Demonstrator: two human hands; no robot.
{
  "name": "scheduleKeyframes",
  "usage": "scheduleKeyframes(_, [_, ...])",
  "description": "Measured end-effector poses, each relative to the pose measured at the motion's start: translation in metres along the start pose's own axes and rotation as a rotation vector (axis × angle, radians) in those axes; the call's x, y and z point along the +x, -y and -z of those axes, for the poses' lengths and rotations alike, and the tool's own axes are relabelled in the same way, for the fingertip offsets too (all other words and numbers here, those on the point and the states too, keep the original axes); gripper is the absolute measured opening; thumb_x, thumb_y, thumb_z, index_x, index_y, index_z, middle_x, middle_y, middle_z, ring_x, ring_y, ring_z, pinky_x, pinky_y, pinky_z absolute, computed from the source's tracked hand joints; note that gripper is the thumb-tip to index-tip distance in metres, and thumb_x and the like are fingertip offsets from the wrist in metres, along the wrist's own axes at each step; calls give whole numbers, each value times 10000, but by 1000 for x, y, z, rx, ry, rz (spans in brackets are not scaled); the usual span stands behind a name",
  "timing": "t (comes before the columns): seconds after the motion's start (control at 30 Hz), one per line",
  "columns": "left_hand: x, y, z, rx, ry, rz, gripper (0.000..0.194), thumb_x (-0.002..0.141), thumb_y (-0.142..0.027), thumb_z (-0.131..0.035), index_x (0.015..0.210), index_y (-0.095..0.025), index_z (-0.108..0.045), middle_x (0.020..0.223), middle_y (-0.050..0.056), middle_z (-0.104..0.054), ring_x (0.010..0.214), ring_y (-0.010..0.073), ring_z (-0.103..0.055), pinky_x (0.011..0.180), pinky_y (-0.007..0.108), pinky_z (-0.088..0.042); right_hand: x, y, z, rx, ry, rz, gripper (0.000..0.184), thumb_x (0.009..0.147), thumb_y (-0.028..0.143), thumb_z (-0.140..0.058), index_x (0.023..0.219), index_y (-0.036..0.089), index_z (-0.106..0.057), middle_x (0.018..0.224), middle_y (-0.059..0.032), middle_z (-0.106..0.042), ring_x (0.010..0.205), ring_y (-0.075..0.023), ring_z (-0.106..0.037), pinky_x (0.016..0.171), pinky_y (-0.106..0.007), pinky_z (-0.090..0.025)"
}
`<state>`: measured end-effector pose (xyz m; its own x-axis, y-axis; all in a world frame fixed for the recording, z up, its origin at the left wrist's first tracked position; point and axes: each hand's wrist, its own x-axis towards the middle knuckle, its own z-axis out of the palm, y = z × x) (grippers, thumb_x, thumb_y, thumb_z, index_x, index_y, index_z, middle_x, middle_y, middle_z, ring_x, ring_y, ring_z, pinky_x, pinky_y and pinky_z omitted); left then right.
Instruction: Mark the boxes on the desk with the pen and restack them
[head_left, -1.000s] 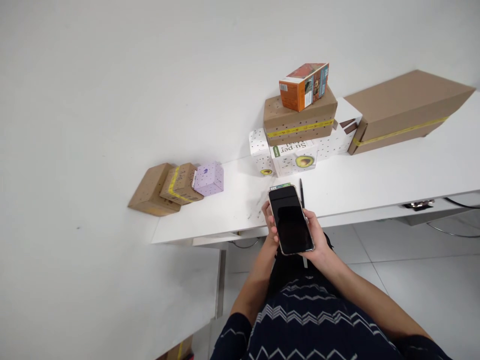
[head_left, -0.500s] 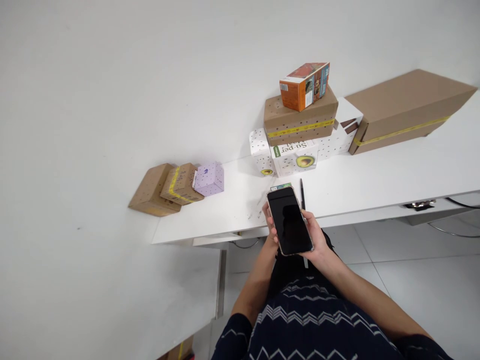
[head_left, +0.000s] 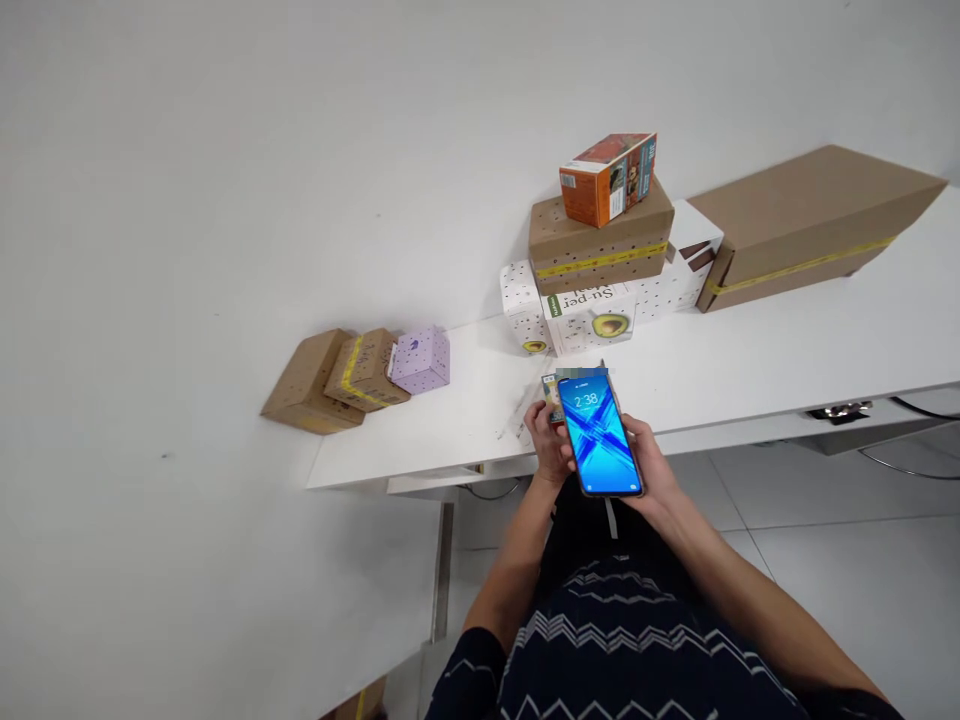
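Note:
A smartphone (head_left: 604, 440) with a lit blue lock screen reading 2:38 lies face up between my hands, just over the desk's front edge. My right hand (head_left: 654, 468) grips its right side and lower corner from beneath. At the left edge, the fingers of my left hand (head_left: 551, 445) are curled against the phone. Some of those fingertips are hidden behind it. Beyond the phone lies a small colourful printed packet or card (head_left: 551, 393), partly covered by it. A dark pen that lay there is almost fully hidden.
The white desk (head_left: 457, 420) runs along the wall. White avocado-print boxes (head_left: 581, 328) carry a brown carton (head_left: 600, 245) and an orange box (head_left: 604, 185). A long brown carton (head_left: 817, 225) stands right; a lilac box (head_left: 422, 358) and brown boxes (head_left: 364, 370) stand left.
The phone's screen has gone from black to lit. The phone has shifted slightly right with my right hand, and my left fingers have slid to its edge, uncovering more of the packet.

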<state>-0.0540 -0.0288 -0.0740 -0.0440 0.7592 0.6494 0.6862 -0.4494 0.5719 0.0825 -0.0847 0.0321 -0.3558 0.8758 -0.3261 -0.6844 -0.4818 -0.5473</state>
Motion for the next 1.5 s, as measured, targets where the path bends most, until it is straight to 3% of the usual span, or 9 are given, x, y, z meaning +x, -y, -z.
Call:
scheduleKeyframes(0.2, [6, -12, -1, 105, -20, -110, 516, 752, -435, -668, 1192, -186, -570, 1288, 166, -316, 1218, 326, -419, 922, 471, -476, 3, 39, 59, -1209, -633, 496, 600, 768, 499, -580, 1290, 205, -542, 1164, -115, -610, 970, -262, -574, 879, -424, -444])
scheduleKeyframes(0.33, [10, -25, -3, 216, 15, -99, 518, 708, -426, -716, 1170, -214, -621, 1272, 154, -317, 1201, 343, -424, 939, 486, -474, 17, 56, 97, -1812, -1015, 475, 547, 824, 422, -506, 1307, 168, -538, 1238, -190, -549, 1050, -362, -518, 863, -506, -395])
scheduleKeyframes(0.43, [13, -27, -1, 232, 22, -63, 486, 716, -377, -707, 1164, -204, -631, 1253, 157, -359, 1180, 328, -448, 917, 451, -497, 27, 63, 116, -1986, -1121, 426, 554, 838, 409, -486, 1317, 133, -522, 1194, -222, -547, 1006, -371, -516, 819, -485, -384])
scheduleKeyframes(0.7, [35, 24, 47, 384, -10, 159, 416, 758, -328, -657, 1156, -209, -636, 1265, 145, -408, 1177, 291, -476, 924, 409, -490, 44, 67, 131, -2022, -1132, 570, 506, 850, 465, -498, 1205, 119, -594, 1231, -244, -508, 1120, -401, -422, 840, -488, -374])
scheduleKeyframes(0.83, [70, 59, 62, 404, 2, 291, 417, 764, -298, -647, 1167, -191, -629, 1297, 158, -367, 1178, 291, -485, 958, 407, -463, 59, 51, 112, -1885, -849, 783, 423, 911, 402, -402, 1124, 118, -632, 1094, -195, -584, 982, -296, -538, 838, -412, -417])
scheduleKeyframes(0.97, [114, 93, 53, 341, 73, 325, 457, 751, -287, -664, 1189, -166, -613, 1324, 165, -328, 1228, 304, -445, 1017, 409, -417, 78, 27, 99, -1593, -607, 822, 340, 912, 321, -377, 1048, 149, -637, 898, -112, -619, 739, -199, -590, 745, -325, -467])
scheduleKeyframes(1.3, [188, 130, -9, 111, 296, 262, 549, 728, -76, -535, 1267, -185, -551, 1381, 122, -347, 1312, 229, -396, 1065, 329, -399, 84, 17, 104, -1423, -545, 892, 258, 891, 302, -417, 957, 172, -630, 845, -80, -648, 724, -174, -600, 736, -305, -473])
scheduleKeyframes(1.4, [193, 130, -4, 128, 302, 253, 596, 745, -81, -501, 1328, -209, -501, 1418, 98, -390, 1332, 228, -378, 1107, 352, -348, 83, 17, 104, -1387, -587, 895, 257, 891, 311, -426, 951, 174, -634, 852, -79, -656, 712, -170, -599, 722, -302, -474])
scheduleKeyframes(1.5, [192, 135, 28, 275, 179, 292, 556, 831, -165, -440, 1387, -160, -420, 1442, 135, -384, 1375, 266, -289, 1157, 451, -221, 82, 17, 105, -1346, -620, 906, 257, 889, 320, -437, 935, 170, -641, 838, -77, -662, 689, -167, -595, 700, -299, -474])
